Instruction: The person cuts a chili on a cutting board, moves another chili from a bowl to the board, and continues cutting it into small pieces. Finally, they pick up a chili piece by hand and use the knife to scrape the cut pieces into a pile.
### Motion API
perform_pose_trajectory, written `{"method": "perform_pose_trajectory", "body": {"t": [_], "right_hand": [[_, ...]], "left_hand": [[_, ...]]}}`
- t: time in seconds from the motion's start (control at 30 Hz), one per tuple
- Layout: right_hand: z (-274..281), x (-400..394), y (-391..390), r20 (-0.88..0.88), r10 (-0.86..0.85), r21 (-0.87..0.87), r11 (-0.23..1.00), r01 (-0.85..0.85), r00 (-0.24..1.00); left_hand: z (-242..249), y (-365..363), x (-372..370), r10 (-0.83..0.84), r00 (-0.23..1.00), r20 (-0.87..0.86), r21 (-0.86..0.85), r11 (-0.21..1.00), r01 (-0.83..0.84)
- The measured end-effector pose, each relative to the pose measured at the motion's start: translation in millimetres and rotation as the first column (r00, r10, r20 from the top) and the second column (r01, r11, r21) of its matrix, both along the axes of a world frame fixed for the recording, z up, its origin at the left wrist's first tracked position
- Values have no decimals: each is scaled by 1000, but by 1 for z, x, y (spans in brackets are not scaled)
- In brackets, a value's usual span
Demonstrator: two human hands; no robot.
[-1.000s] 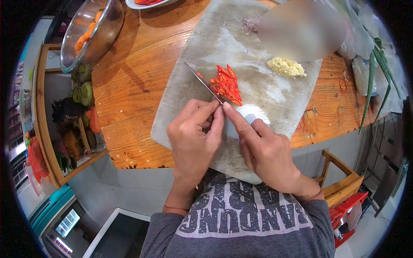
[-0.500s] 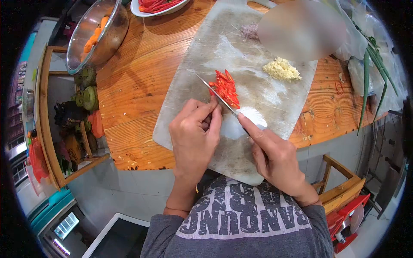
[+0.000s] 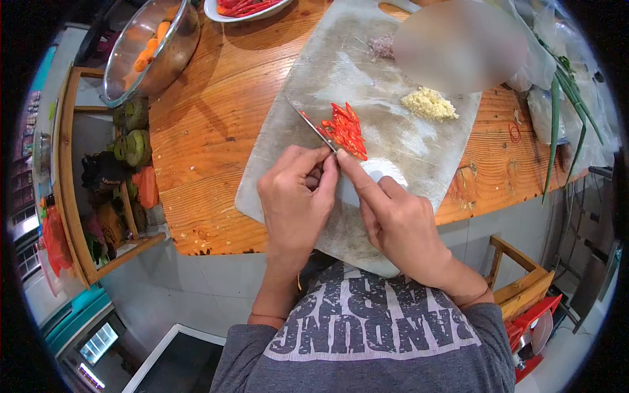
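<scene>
A kitchen knife is in my right hand, the index finger stretched along it. Its blade slants up and left over a grey-white cutting board. Close against the blade, my left hand has its fingers bent and pinched together; the red chili pepper in them is almost wholly hidden. Sliced red chili lies in a small heap just beyond the blade. Minced garlic sits in a pale pile farther right, and a purplish chopped pile is near the board's far end.
The wooden table holds a metal bowl with carrots and a white plate of red chilies at the back. Green onions and plastic bags lie at right. A wooden stool stands below. One area is blurred.
My right hand and the knife have shifted left and slightly up, the knife now nearer my left fingertips. The red bit at those fingertips no longer shows. The view has shifted slightly.
</scene>
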State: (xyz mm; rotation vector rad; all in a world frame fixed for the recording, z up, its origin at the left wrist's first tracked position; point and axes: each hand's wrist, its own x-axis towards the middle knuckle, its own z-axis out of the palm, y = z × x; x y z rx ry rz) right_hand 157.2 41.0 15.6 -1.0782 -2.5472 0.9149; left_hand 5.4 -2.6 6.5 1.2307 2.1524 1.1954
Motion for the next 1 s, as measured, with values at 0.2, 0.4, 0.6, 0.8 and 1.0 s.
{"method": "perform_pose_trajectory", "body": {"t": [0.2,0.4,0.6,0.8,1.0], "right_hand": [[1,30,-7,-118,2,-50,999,-8,993],[-2,30,8,-249,-26,-91,996,4,968],[-6,23,4,-193,26,-42,999,-35,981],[-4,21,1,-117,20,-50,998,-26,993],[2,15,-5,-20,33,-54,998,-34,999]], "left_hand": [[-3,5,-2,34,999,20,22,999,-34],[6,1,2,9,999,-37,-53,999,-11],[5,-2,2,1,1000,-10,-66,998,-2],[0,-3,-2,-34,999,-23,-6,999,34],[-3,-4,-6,-67,998,5,17,998,67]]}}
